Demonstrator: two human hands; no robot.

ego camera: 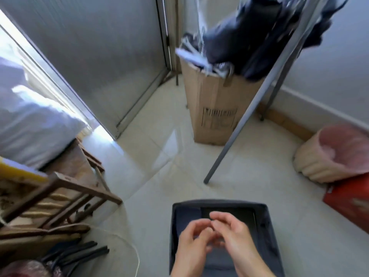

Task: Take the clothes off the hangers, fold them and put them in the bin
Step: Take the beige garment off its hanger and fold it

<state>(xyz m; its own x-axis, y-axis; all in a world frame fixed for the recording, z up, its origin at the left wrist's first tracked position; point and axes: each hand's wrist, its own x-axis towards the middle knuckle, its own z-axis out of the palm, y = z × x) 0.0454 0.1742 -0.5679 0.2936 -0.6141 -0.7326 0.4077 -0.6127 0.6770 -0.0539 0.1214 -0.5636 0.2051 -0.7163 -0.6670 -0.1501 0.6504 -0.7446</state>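
Item: bin (266,220), dark fabric, on the floor directly below me.
Contents: folded dark clothes (187,216) lying flat at the bottom; count unclear.
Item: dark garments (245,37) on the rack (239,124), top right, blurred. I judge these are not yet taken down.
Item: cardboard box (211,108) beneath them, with pale hangers (191,54) sticking out of its top.
Progress: partway by my reckoning. Some pieces are binned and several are left.
Left hand (191,242) and right hand (237,234): both above the bin's opening, fingers loosely curled, fingertips almost meeting, nothing gripped that I can see.
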